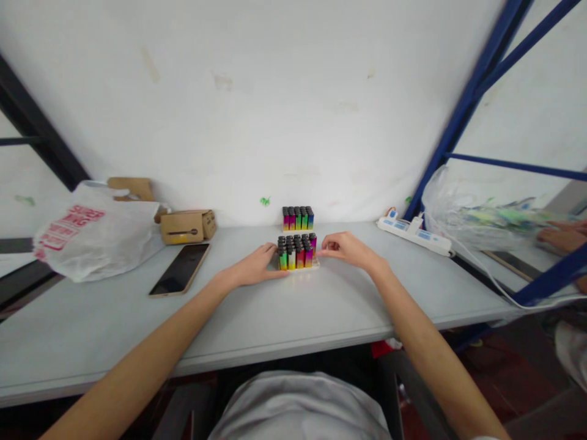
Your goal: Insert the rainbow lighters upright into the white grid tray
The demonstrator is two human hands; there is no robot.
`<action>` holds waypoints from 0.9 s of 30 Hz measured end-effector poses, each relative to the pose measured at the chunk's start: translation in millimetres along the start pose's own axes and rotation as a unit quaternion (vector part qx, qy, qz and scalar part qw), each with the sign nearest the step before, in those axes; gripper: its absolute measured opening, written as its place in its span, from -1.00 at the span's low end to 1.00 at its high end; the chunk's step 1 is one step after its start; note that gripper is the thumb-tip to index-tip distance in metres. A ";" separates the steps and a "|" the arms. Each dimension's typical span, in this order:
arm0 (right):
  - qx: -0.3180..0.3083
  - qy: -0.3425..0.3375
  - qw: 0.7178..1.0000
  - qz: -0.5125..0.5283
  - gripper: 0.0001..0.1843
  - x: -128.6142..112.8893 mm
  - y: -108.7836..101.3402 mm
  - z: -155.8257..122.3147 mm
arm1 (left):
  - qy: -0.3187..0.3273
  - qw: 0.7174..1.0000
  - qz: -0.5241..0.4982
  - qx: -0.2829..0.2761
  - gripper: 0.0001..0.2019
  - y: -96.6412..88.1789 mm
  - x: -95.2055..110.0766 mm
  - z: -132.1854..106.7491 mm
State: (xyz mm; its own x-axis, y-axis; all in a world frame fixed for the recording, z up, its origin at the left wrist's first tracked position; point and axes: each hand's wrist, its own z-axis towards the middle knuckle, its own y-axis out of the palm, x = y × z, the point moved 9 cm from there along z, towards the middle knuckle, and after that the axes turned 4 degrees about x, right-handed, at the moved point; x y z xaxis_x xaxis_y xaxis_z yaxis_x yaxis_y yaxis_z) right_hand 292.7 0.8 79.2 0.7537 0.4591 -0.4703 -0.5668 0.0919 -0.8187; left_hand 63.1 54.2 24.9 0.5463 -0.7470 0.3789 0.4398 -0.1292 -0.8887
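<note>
A white tray (pixel 315 265) packed with upright lighters (pixel 296 253) stands on the table in front of me. The lighters have black tops and green, yellow, red and purple bodies. My left hand (pixel 257 264) rests round the tray's left side, its thumb stretched along the front edge and its fingers by the far corner. On the right, my right hand (pixel 346 249) is closed with curled fingers, the tips close to the tray's right end. What those fingers hold, if anything, cannot be made out. Behind, against the wall, stands a second group of lighters (pixel 298 218).
To the left lie a phone (pixel 180 269), a small cardboard box (pixel 188 227) and a white plastic bag (pixel 101 229). A power strip (pixel 415 236) with a white cable lies at the right, by the blue frame (pixel 463 104). Beyond it, another person's hand (pixel 562 235) is near a clear bag (pixel 458 211).
</note>
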 end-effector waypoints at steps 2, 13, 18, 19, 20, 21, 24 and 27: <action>0.007 0.037 0.999 -0.020 -0.52 17.3 -15.1 -6.0 | -0.003 1.000 0.001 -0.003 -0.21 0.5 -0.9 0.1; -0.107 0.156 0.980 -0.062 -0.79 89.0 -5.8 -26.1 | -0.007 1.000 -0.003 -0.009 -0.24 -2.1 0.6 -0.2; -0.027 0.101 0.993 0.058 -0.64 62.8 -13.7 -20.0 | 0.001 1.000 0.000 -0.004 -0.23 -2.1 0.5 -0.4; -0.014 0.082 0.994 0.067 -0.61 54.9 -15.0 -18.0 | 0.002 1.000 -0.001 -0.001 -0.22 -2.1 0.1 -0.2; 0.002 0.064 0.996 0.065 -0.58 47.5 -16.6 -15.7 | 0.003 1.000 -0.003 0.001 -0.22 -2.0 -0.4 0.0; 0.022 0.047 0.997 0.060 -0.56 41.4 -18.5 -13.2 | 0.002 1.000 -0.005 0.002 -0.22 -1.8 -0.8 0.2; 0.080 0.022 0.994 0.070 -0.49 34.1 -20.7 -5.6 | -0.002 1.000 -0.004 -0.002 -0.23 -0.9 -0.9 0.6; 0.098 0.045 0.986 0.129 -0.39 42.4 -12.8 1.0 | -0.001 1.000 0.003 -0.006 -0.25 -1.1 1.3 0.4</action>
State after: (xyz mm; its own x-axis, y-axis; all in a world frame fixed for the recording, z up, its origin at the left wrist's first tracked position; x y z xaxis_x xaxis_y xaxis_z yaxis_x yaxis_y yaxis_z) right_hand 331.6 20.0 70.1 0.5974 0.4109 -0.6887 -0.7902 0.1554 -0.5928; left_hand 63.6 53.7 26.5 0.5504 -0.7461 0.3748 0.4286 -0.1328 -0.8937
